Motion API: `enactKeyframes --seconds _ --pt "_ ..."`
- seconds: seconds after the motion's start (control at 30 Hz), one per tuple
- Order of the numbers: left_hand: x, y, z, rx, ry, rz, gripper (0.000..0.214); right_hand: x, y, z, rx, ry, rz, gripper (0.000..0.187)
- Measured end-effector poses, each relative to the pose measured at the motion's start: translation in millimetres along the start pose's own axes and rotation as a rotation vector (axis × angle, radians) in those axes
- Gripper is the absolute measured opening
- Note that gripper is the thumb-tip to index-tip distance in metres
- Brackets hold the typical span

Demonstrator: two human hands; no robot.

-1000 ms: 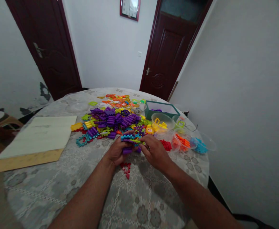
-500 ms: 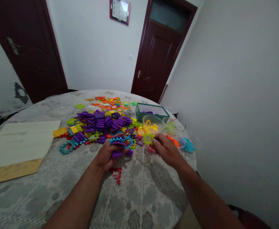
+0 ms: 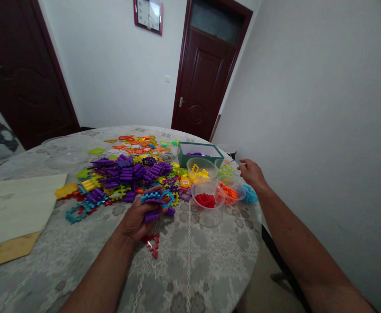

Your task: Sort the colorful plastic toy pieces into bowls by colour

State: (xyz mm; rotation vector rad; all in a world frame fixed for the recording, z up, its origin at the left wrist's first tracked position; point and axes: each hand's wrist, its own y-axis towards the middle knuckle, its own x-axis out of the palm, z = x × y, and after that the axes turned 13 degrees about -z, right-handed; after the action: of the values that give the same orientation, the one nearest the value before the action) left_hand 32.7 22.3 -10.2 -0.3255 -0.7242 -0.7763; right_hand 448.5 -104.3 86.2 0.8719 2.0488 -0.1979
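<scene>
My left hand is closed around several interlocking toy building pieces, blue toothed ones on top and purple ones below. Under that wrist lies a red triangular piece on the tablecloth. My right hand is raised at the table's right edge with its fingers apart, and I see nothing in them. Closest to it is a clear bowl with yellow-green pieces. Nearby clear bowls hold yellow pieces, red pieces, orange pieces and blue pieces.
A large pile of mixed pieces, mostly purple, covers the table's middle. Behind the bowls stands a green-sided box with purple pieces inside. At the left lies a pale board on the patterned tablecloth. A wall rises at the right.
My right hand has moved right and away from the pile, and the yellow-green square piece is gone from its fingers. The left hand keeps its pieces. My view has turned slightly right.
</scene>
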Motion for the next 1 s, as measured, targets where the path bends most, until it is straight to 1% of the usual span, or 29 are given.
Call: enactKeyframes --seconds 0.1,0.2,0.27,0.37,0.43,0.5,0.57,0.63,0.7,0.77,0.87,0.93,1.0 --pt "2.4 -0.5 0.6 -0.011 -0.007 0.000 0.071 7.8 -21.3 -0.8 -0.026 0.020 0.028 0.042" --pt "4.5 -1.0 -0.3 -0.002 0.000 -0.004 0.072 24.8 -57.2 -16.8 -0.121 0.121 0.002 0.037" --pt "4.5 -1.2 -1.5 -0.002 0.003 -0.017 0.072 39.9 -85.1 -35.8 -0.198 0.192 -0.056 0.034" --pt "3.0 -1.5 -3.6 -0.003 -0.003 -0.049 0.075 63.0 -125.6 -70.8 -0.325 0.229 -0.190 0.030" --pt "1.8 -1.7 -4.7 0.002 -0.005 -0.067 0.075 76.8 -147.5 -94.2 -0.433 0.232 -0.281 0.025" --pt "1.2 -1.8 -5.7 0.008 -0.002 -0.082 0.074 89.8 -163.0 -115.0 -0.543 0.233 -0.345 0.020" --pt "1.1 -1.6 -6.7 0.013 0.002 -0.098 0.073 103.3 -171.7 -131.5 -0.641 0.225 -0.381 0.018" --pt "1.2 -1.2 -8.0 0.024 0.007 -0.113 0.072 118.1 -174.7 -142.7 -0.711 0.193 -0.391 0.018" --pt "1.3 -0.7 -9.7 0.033 0.014 -0.124 0.070 133.4 -173.4 -148.8 -0.753 0.142 -0.395 0.018" --pt "1.6 -0.5 -11.4 0.031 0.024 -0.136 0.067 147.1 -169.9 -151.1 -0.765 0.094 -0.391 0.015" --pt "2.1 -1.1 -12.7 0.029 0.013 -0.143 0.063 158.7 -164.2 -151.6 -0.727 0.079 -0.371 0.012" --pt "2.3 -1.7 -12.4 0.023 -0.012 -0.125 0.060 158.7 -161.8 -152.1 -0.655 0.122 -0.360 0.013" --pt "2.4 -2.3 -11.0 0.017 -0.037 -0.097 0.059 153.8 -161.2 -153.0 -0.561 0.175 -0.361 0.014"
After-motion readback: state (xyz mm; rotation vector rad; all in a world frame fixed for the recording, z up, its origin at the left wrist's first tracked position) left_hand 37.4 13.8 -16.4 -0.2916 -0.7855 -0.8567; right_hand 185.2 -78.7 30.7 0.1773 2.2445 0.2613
